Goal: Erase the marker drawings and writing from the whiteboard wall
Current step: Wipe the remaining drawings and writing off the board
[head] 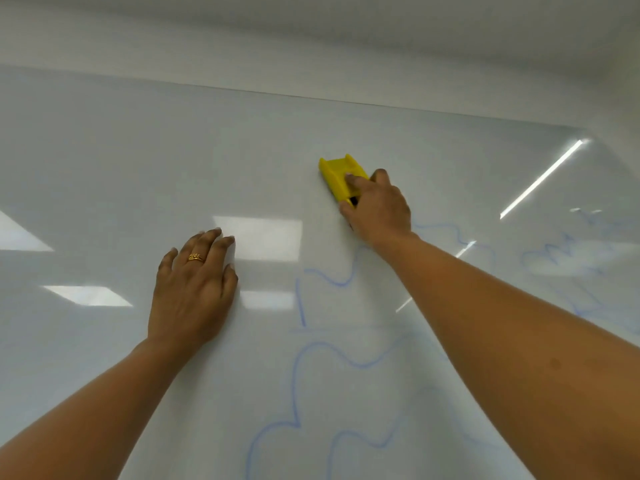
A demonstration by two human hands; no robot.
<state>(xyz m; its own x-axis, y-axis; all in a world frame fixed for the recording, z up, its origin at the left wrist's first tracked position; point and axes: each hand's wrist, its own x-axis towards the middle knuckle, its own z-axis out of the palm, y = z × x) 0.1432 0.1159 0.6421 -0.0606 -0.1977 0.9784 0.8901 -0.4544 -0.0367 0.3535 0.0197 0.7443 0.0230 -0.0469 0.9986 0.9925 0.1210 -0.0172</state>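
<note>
Gripping a yellow eraser (341, 178), the right hand (379, 211) is pressing it against the whiteboard wall (138, 168) at the far centre of the scene, fingers curled over the eraser's near end, thumb along its left side. The left hand (194, 289) is lying flat on the board to the left and nearer, fingers straight and slightly spread, holding nothing; a gold ring (196, 258) is showing on one finger. Blue marker lines (329, 358) are running in wavy loops across the near centre of the board, below and between the two forearms. Further blue scribbles (568, 254) are sitting at the right, well apart from the eraser. Ceiling-light reflections (258, 237) are glaring on the glossy surface beside the left hand.
</note>
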